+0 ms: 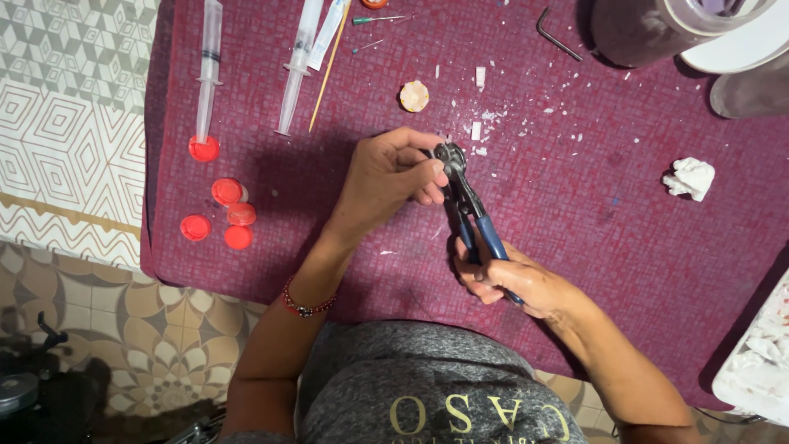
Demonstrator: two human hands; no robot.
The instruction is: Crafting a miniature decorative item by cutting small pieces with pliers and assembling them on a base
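R hand (514, 284) clenched round the blue grips of the pliers (467, 201), low centre of the maroon cloth (625, 247). Pliers' long axis runs from the hand near the body up and slightly left, away from the person; dark head at the far end, grips toward the belly. L hand (390, 177) comes in from the left, thumb and fingertips pinched at the pliers' head. Something small seems held there, too hidden to tell what. Whether the pliers' head is shut on it: can't tell.

Packages/labels: a thin white sachet strip (327, 34) lies top centre, betw. a syringe and a wooden stick (329, 70), slanted same way as both. No legible marks elsewhere on the cloth.

Two clear syringes: one far left (207, 70), tip down toward a red cap (204, 149); second (297, 66) just right of it, near upright in view. Four more red caps (223, 215) clustered lower left, near the cloth edge. A round cream ridged piece (414, 96) sits above the L hand. White crumbs and small white blocks (476, 131) scattered just above and right of the pliers' head. Green-hubbed needle (374, 20) at top, black hex key (557, 34) top right, by a clear jar (649, 33). Crumpled white tissue (689, 178) well to the right. Red bead bracelet (306, 306) on L wrist.
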